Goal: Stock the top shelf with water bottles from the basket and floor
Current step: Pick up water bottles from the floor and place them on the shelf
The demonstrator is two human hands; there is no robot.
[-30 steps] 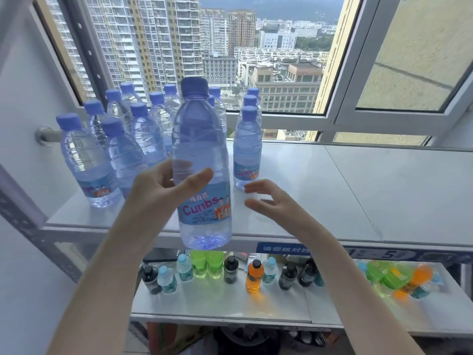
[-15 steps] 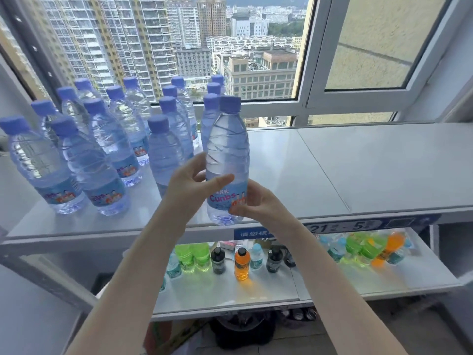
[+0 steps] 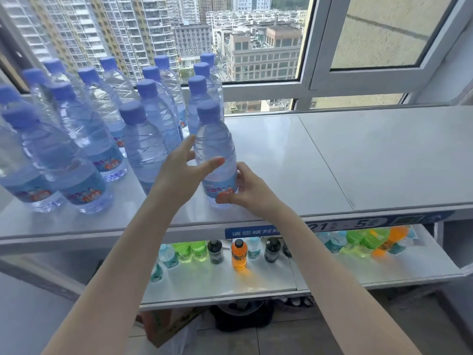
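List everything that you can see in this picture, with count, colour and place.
held water bottle: one, clear with blue cap, upright near the top shelf's front
other water bottles: about fourteen, clear with blue caps, top shelf's left part
top shelf: one, white, below the window
small drink bottles: a dozen or so, green, orange, dark, clear, lower shelf
lower shelf: one, white, underneath
left hand: one, grips held water bottle's left side
right hand: one, grips its label

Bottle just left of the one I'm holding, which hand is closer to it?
Left. The left hand lies right beside the neighbour bottle, gripping the left side of the held bottle; the right hand holds its lower right, on the far side.
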